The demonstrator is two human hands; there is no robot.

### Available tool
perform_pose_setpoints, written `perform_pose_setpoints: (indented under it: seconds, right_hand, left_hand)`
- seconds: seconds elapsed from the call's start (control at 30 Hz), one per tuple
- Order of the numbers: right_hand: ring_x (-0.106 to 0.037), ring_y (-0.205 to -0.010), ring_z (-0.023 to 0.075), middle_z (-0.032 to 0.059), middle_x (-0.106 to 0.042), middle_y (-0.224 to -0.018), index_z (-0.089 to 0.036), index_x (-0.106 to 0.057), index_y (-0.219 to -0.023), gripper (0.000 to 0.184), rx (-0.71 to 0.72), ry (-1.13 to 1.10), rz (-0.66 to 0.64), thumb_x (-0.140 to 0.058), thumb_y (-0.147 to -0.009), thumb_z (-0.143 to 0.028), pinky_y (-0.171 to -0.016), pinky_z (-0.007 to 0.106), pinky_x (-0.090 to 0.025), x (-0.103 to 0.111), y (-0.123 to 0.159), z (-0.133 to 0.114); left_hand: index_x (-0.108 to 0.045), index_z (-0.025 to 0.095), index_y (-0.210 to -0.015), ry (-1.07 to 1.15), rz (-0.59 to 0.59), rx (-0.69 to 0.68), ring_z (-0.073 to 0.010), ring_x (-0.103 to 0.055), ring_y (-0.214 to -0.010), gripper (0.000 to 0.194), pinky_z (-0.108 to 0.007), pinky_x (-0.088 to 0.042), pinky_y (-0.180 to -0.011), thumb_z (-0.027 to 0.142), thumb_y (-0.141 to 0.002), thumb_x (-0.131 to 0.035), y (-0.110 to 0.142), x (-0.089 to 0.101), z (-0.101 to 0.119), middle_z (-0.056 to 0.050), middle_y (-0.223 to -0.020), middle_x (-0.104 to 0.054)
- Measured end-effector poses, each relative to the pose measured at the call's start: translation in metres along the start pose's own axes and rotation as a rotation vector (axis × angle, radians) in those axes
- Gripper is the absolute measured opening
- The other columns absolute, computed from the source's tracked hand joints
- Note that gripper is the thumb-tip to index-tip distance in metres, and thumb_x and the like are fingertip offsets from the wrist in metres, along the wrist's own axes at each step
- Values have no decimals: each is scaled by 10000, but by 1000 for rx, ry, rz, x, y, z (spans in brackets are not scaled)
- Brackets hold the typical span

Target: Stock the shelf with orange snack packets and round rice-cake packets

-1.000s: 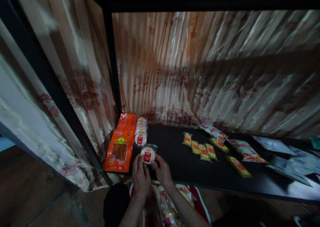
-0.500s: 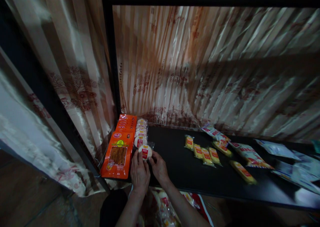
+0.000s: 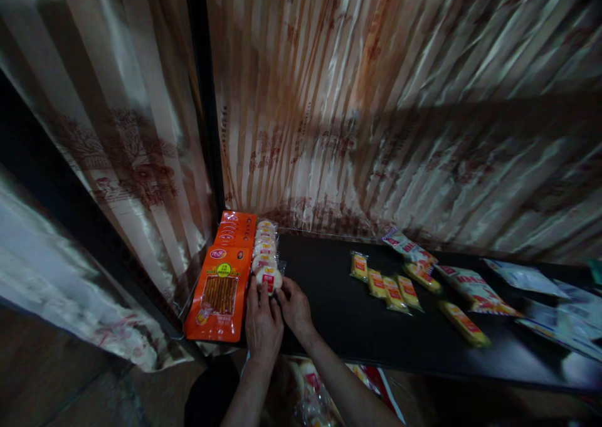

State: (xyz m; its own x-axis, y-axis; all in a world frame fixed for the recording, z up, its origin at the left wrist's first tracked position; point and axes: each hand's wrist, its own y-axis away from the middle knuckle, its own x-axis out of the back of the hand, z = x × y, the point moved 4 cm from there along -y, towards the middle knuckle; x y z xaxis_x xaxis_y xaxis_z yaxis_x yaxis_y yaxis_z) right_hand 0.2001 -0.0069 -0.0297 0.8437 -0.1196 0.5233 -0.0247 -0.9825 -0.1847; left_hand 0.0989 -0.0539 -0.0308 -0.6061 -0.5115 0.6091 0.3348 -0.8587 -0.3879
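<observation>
"Steadying something small, I see; how do the fingers sit?"

"My left hand (image 3: 263, 326) has its fingers fairly close together, tips on the near edge of a wrapped cracker (image 3: 269, 281). My right hand (image 3: 295, 308) curls in from the other side, fingertips at the right edge, so the cracker is held between the two. I can't tell what the thumbs do underneath."

"And where does it sit?"

"At the near end of the cracker row (image 3: 266, 246), overlapping the closest one, over the black shelf (image 3: 329, 326). Just left I have the large orange packet (image 3: 219, 295), with more orange packets (image 3: 236, 226) behind it."

"Farther out?"

"Four small yellow packets (image 3: 394, 294) lie to the right, then red-and-white bags (image 3: 475, 286) and some blurred pale packets (image 3: 527, 278). Below the shelf edge, under my forearms, I see more wrapped crackers (image 3: 315, 389)."
</observation>
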Motion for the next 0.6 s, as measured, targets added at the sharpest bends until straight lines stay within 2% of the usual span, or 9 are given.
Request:
perform_pose_setpoints:
  seconds: [0.3,0.47,0.6]
  right_hand:
    - [-633,-874,188,61,-672,-975,-199,-631,-1039,288,-2,66,-23,-480,-794,-203,-820,306,-489,-2,-9,-2]
    - [-631,-824,172,58,-638,-916,-194,-642,-1043,290,-24,144,-1,-496,-795,-229,-757,261,-493,-1,-12,-4]
    - [-627,-798,154,46,-611,-947,-221,-615,-1101,315,-48,185,-7,-497,-809,-241,-723,242,-492,-3,-10,-4]
  left_hand:
    - [-511,197,-1277,43,-27,11,-249,-329,-1337,458,-416,-350,-1076,156,-826,-446,-3,1,1,-81,-1471,-340]
    - [-515,159,-1272,-3,-48,10,-268,-329,-1335,462,-430,-346,-1075,134,-818,-438,-4,1,3,-111,-1463,-349]
    - [-520,143,-1264,-4,-36,2,-272,-329,-1335,452,-436,-362,-1065,133,-820,-438,-3,-2,-1,-122,-1456,-358]
